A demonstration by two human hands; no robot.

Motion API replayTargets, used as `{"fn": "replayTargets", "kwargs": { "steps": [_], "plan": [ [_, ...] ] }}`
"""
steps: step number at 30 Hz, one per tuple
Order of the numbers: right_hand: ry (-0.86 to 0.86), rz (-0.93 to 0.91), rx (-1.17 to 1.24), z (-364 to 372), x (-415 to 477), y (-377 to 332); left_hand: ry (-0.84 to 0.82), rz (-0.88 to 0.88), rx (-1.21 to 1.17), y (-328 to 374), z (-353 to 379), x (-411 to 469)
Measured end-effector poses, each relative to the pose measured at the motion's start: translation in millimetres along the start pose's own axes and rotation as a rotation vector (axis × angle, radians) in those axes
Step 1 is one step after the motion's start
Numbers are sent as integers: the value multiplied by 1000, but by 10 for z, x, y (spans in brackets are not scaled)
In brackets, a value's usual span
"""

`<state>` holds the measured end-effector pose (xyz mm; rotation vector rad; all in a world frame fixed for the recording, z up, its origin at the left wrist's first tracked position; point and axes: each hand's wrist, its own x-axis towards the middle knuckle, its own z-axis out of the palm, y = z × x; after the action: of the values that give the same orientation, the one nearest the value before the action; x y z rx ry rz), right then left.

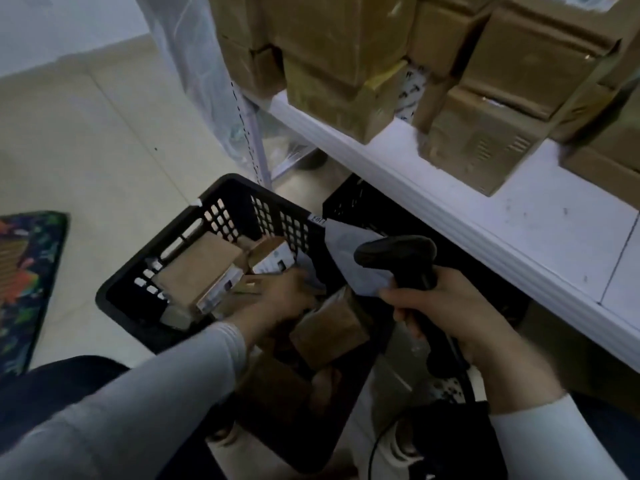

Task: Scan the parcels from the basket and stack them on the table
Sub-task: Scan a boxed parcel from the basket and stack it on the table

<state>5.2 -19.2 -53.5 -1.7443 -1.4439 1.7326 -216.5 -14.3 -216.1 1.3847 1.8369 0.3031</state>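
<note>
Scanner (pixel 398 255) gripped in right hand (pixel 453 317) | left hand (pixel 277 301) inside basket (pixel 156 252) rim, grip unclear

Person, head-camera view.
- Left sleeve (pixel 138 410): long, light grey, smooth plain fabric, soft folds near the elbow, ends at the wrist.
- Right sleeve (pixel 540 438): long, same light grey, close cuff at the wrist.
- Left hand (pixel 277 299), right hand (pixel 457 317): bare.
- Trousers (pixel 52 379): dark, plain, blue-black; exact shade unclear in the dim light.
</note>
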Motion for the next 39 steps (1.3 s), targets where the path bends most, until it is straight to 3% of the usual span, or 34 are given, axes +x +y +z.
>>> {"fn": "replayTargets", "kwargs": {
  "steps": [4,9,14,17,20,23,30,35,39],
  "plan": [
    [-3,26,38,-3,11,42,-257,-109,170,43,782,-50],
    [6,26,42,-21,95,116,-150,-129,307,227,1092,-62],
    [-17,4,71,16,103,133,-195,-118,239,185,1084,76],
    [-8,0,81,35,112,167,-190,-44,313,162,1085,71],
    [-4,-1,84,40,111,181,-132,114,531,151,1134,79],
    [-1,11,96,40,116,193,-54,155,640,144,1221,84],
    [-25,-11,109,64,129,129,81,99,429,107,763,-99],
    [-63,-46,99,177,110,-1,288,225,233,-33,-12,-454],
    [-77,-74,83,280,57,-76,445,248,518,-226,-367,-586]
  ]
}}
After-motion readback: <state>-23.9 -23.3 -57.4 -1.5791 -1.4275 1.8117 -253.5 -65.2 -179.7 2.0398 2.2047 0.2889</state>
